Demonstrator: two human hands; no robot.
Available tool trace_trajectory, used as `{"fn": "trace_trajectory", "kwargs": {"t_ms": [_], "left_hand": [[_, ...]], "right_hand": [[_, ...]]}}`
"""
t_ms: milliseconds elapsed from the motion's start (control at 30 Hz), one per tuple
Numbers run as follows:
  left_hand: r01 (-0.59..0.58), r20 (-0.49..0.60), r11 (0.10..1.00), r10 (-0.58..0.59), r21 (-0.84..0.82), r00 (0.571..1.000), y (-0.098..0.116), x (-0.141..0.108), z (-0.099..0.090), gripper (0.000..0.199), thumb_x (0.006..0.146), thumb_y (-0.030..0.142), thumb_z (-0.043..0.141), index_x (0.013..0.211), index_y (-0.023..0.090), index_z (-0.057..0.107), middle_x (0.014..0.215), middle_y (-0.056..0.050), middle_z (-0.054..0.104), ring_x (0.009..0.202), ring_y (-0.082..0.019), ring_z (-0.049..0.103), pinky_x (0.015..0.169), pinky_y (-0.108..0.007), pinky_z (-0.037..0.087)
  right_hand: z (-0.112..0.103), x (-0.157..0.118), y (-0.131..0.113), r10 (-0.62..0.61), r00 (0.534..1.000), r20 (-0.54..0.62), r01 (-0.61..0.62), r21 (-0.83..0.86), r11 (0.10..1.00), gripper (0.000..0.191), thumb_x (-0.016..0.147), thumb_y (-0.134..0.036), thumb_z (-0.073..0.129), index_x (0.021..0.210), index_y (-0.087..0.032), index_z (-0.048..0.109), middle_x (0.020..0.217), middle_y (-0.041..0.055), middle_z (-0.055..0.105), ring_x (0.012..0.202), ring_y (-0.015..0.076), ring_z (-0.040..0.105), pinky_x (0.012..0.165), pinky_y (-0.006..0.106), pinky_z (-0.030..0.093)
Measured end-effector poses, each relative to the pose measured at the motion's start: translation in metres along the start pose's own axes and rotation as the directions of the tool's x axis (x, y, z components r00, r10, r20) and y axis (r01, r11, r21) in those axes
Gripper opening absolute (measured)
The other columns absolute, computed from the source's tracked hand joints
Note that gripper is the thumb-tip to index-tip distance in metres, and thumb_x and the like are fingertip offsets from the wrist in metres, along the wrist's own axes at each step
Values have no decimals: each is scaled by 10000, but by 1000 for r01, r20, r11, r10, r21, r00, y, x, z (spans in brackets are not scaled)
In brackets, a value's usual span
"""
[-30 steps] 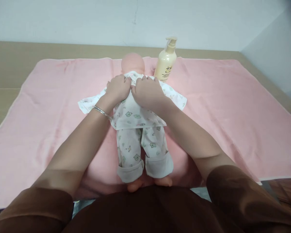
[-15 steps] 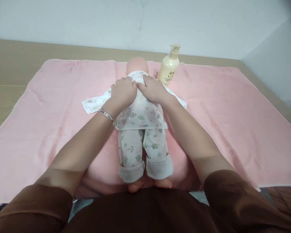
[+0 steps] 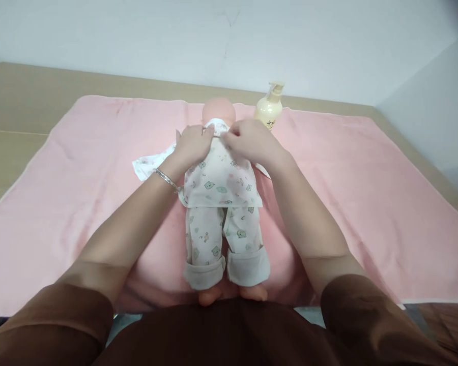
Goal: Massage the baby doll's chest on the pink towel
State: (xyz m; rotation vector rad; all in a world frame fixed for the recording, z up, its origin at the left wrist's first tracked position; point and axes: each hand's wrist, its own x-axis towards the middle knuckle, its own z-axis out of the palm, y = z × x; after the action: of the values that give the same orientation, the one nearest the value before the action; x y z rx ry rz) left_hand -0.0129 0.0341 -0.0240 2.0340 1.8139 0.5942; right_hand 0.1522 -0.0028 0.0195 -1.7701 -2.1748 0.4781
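A doll (image 3: 218,109) lies on a pink blanket, its bald head at the far end and its bare feet towards me. It wears a white printed shirt (image 3: 222,178) and matching trousers (image 3: 242,229) with turned-up cuffs. My left hand (image 3: 194,145), closed, wraps round the shirt at the doll's left-side shoulder in view, thumb near the collar. My right hand (image 3: 254,140) is closed on the shirt beside the collar, its fingers curled and partly hidden. A small fold crosses the cloth between my thumbs. The left sleeve in view (image 3: 147,165) lies spread out flat.
Behind my right hand stands a cream pump bottle (image 3: 269,108), its lower part hidden. The pink blanket (image 3: 366,203) covers much of the wooden table (image 3: 19,109). A pale wall (image 3: 137,40) rises behind the table.
My right hand has lifted and curled its fingers at the collar, turning from lying flatter on the shirt. My left hand has shifted slightly, and the cloth by the collar now shows a fold.
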Motion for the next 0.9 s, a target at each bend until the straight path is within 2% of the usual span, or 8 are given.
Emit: {"fn": "trace_trajectory", "kwargs": {"t_ms": [100,233,367,433,533,633,800,900], "left_hand": [[25,21,997,-26,77,999,8,-10,4,695,1058,518,154,1298,127,677,1417,-201,688,1494,-348,541,1423,-672,93],[-9,102,978,-13,208,995,18,-22,-4,673,1058,451,185,1476,71,551,1540,-227,593,1550,-366,485,1424,-646,101],[-22,155,991,2,128,988,9,-12,-7,693,1020,491,232,1478,92,565,1546,-233,595,1527,-394,506,1390,-638,221],[14,156,999,-21,46,988,0,-3,-5,697,1000,543,253,1425,124,612,1514,-221,630,1475,-398,554,1348,-622,316],[53,134,998,-50,-18,990,-7,4,-2,691,989,592,274,1341,145,666,1464,-207,673,1405,-403,602,1289,-608,401],[64,96,997,-69,53,993,1,-4,-1,682,1022,560,251,1380,134,644,1491,-214,649,1447,-409,568,1318,-644,348],[5,140,968,-41,249,989,28,-29,-7,639,1055,397,254,1521,39,505,1589,-270,529,1558,-415,452,1375,-676,231],[3,153,972,-40,233,987,28,-27,-9,624,1038,359,267,1527,45,497,1594,-258,528,1569,-409,442,1390,-672,196]], "right_hand": [[14,17,11,32,984,-176,-21,61,998,417,1089,-402,340,1118,-148,669,1135,167,723,1108,327,689,1028,483,543],[33,35,25,56,996,-64,-54,34,998,710,1118,-579,268,1466,-30,551,1554,273,559,1467,392,535,1232,521,425],[34,23,14,98,995,-6,-98,-101,990,820,1119,-614,186,1451,12,599,1461,313,630,1411,455,584,1210,596,426],[32,13,2,100,995,-21,-102,-145,984,790,1123,-587,203,1416,12,628,1385,310,676,1363,453,615,1183,598,450],[32,5,-9,106,993,-59,-115,-175,978,733,1127,-524,248,1416,38,619,1428,328,643,1405,456,580,1188,597,449],[32,12,-4,138,990,-37,-142,-128,982,704,1121,-505,261,1432,15,620,1474,315,626,1411,439,583,1190,590,453],[30,31,20,143,989,36,-144,14,990,781,1095,-649,241,1470,-76,618,1500,243,643,1393,421,614,1163,566,483],[32,29,19,127,991,37,-126,-21,992,771,1109,-612,229,1495,-49,586,1512,256,627,1412,438,594,1169,583,476]]}}
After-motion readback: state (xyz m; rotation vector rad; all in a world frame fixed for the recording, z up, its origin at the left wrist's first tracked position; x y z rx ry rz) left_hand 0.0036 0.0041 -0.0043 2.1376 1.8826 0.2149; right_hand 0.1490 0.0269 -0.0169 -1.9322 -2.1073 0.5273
